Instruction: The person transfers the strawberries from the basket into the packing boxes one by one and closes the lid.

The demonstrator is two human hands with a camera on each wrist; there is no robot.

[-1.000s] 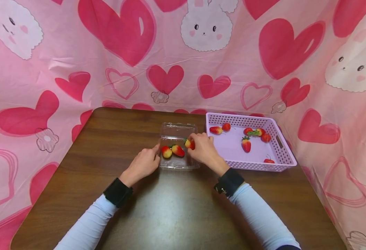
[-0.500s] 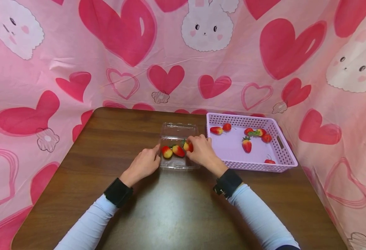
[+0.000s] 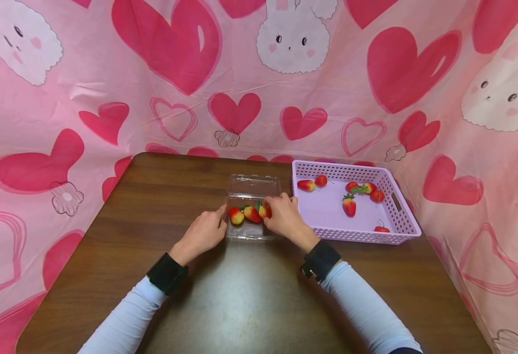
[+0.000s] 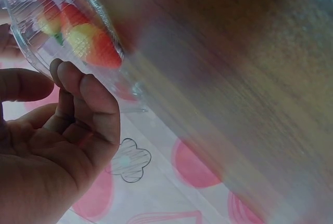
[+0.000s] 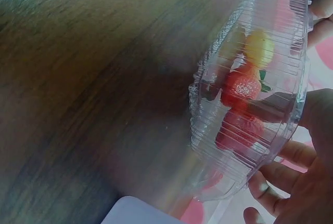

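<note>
A clear plastic clamshell box (image 3: 254, 232) lies on the table with its lid folded back. In its tray, a strawberry (image 3: 236, 216) lies beside a middle strawberry (image 3: 252, 214). My right hand (image 3: 287, 219) reaches over the box's right side and pinches a third strawberry (image 3: 264, 211) against the row; its fingers partly hide it. In the right wrist view, the thumb (image 5: 270, 107) shows through the ribbed wall against the red fruit. My left hand (image 3: 203, 230) holds the box's left edge, its curled fingers (image 4: 99, 94) at the rim in the left wrist view.
A lilac perforated basket (image 3: 356, 236) stands right of the box, with several strawberries and smaller red fruits inside, such as an upright strawberry (image 3: 349, 205). The brown wooden table (image 3: 223, 290) runs back to a pink heart-patterned cloth (image 3: 250, 142).
My right hand has moved slightly left and down with its strawberry, which now sits closer to the middle one. My left hand has stayed at the box's edge.
</note>
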